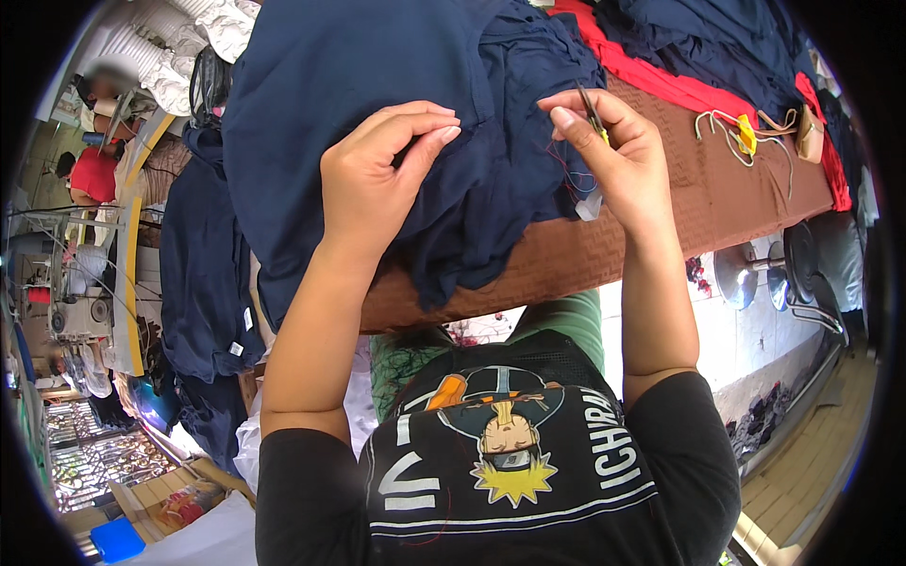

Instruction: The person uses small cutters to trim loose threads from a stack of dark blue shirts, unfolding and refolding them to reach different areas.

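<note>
Navy blue cloth point(349, 71), apparently a garment, lies spread before me over the table. Above it, my left hand point(382, 170) pinches thumb and fingertips together; whatever is between them, if anything, is too small to make out. My right hand point(618, 156) holds a pair of thread snips point(592, 111) with dark blades pointing up and away and a bit of yellow at the handle. Its thumb and index finger are close together at the tips. Loose red and blue threads point(572, 175) and a small white tag point(589, 206) hang by the cloth below that hand.
A brown patterned cloth point(717, 198) covers the table. Red fabric point(651, 75), more navy cloth point(717, 42) and cords with a yellow piece point(746, 137) lie at the far right. At left hangs a navy garment point(203, 245); a person in red point(92, 174) is beyond. A fan point(755, 274) stands right.
</note>
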A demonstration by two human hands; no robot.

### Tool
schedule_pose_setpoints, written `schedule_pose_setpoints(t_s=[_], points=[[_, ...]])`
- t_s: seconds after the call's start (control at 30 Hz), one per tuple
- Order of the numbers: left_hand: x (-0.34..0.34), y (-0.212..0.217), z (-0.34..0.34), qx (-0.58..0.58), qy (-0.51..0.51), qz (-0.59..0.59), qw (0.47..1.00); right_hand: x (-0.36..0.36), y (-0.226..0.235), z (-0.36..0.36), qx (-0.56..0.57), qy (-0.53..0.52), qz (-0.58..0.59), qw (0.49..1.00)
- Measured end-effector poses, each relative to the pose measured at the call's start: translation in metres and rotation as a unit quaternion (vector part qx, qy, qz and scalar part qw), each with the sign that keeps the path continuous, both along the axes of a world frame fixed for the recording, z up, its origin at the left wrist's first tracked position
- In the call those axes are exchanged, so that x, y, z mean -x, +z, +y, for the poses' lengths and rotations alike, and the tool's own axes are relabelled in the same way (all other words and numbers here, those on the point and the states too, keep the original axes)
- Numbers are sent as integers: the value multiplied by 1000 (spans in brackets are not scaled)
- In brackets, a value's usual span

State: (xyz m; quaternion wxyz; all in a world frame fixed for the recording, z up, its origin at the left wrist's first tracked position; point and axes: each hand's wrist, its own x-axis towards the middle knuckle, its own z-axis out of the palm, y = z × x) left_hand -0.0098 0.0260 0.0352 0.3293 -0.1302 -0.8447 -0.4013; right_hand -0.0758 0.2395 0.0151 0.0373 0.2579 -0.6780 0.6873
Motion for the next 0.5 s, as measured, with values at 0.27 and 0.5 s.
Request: schedule_pose_setpoints(t_s=[0.27,0.5], points=[[3,-2,11,-207,-52,-78,974,-9,1,-39,-69,-62,219,971],[25,-2,11,-138,-70,-41,987,-4,-3,-47,-92,-116,232,962]])
